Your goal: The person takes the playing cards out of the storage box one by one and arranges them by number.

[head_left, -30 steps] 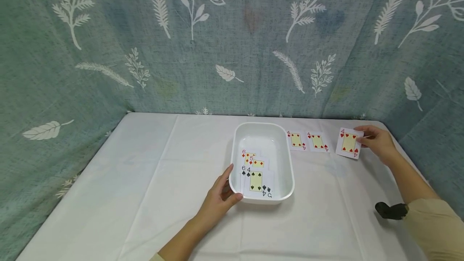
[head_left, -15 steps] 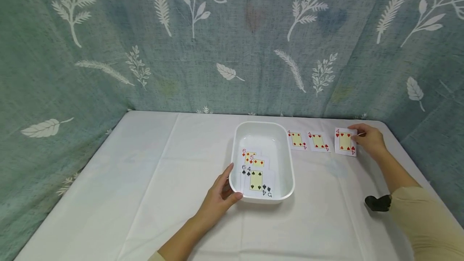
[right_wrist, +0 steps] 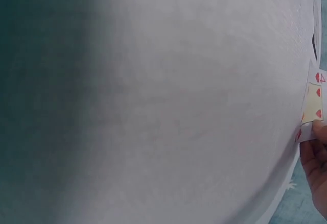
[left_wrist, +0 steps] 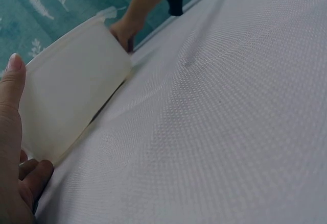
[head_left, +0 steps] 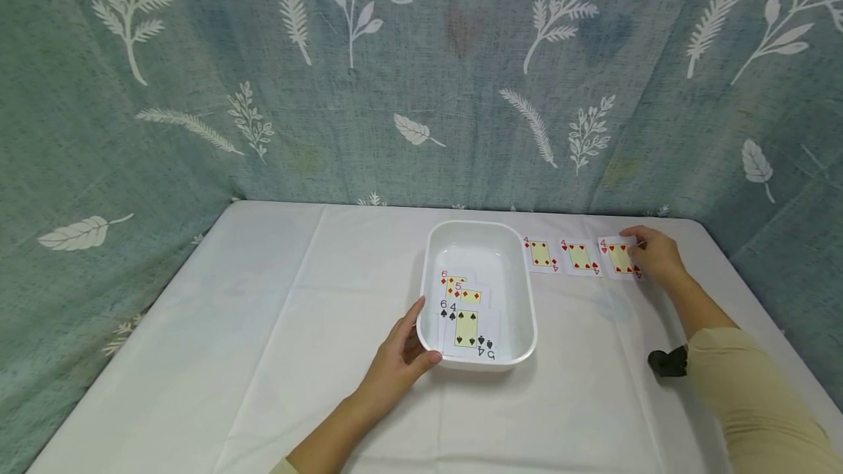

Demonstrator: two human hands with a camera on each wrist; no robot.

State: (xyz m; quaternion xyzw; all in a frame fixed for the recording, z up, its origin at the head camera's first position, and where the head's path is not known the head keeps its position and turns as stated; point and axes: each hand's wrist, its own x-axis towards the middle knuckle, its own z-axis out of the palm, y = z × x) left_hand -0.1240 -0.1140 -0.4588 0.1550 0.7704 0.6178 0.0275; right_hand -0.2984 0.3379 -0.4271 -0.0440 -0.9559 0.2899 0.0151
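A white plastic tub (head_left: pixel 520 291) stands in the middle of the table with several cards lying face up in it, a four of spades (head_left: pixel 466 329) on top. My left hand (head_left: pixel 403 353) rests against the tub's near left corner, with its fingers straight along the wall (left_wrist: pixel 71 96). To the right of the tub lie two fours of diamonds (head_left: pixel 540 253) (head_left: pixel 580 256). My right hand (head_left: pixel 648 254) pinches the right edge of a four of hearts (head_left: pixel 617 257), low at the table beside them. The right wrist view catches that card (right_wrist: pixel 312 104) at its right edge.
A white cloth covers the table (head_left: pixel 276 342). A teal curtain with a leaf print (head_left: pixel 395 79) closes off the back and both sides. A black wrist mount (head_left: pixel 667 362) sits on my right forearm. The table's left half holds nothing but bare cloth.
My right hand has carried the four of hearts leftward and down, until it sits next to the second four of diamonds. The left hand and the tub have stayed still.
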